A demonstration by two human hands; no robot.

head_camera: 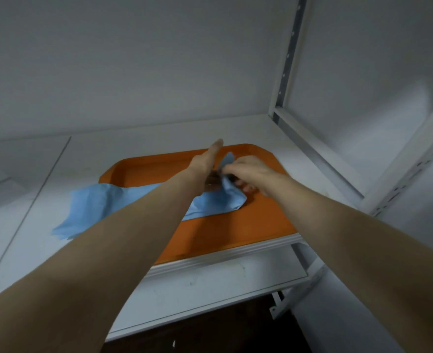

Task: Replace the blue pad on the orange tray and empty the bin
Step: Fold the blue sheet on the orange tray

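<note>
Head cam, right hand (246, 171) pinches blue pad (144, 200), left hand (210, 156) flat, pad overhangs orange tray (235, 225) edge

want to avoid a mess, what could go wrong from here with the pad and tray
The right hand pinches just one bunched corner of the blue pad, so a hard pull might tear it. The orange tray sits at the front edge of the shelf; dragging the pad could slide it off. The pad's left end lies off the tray, so it may end up crooked.
</note>
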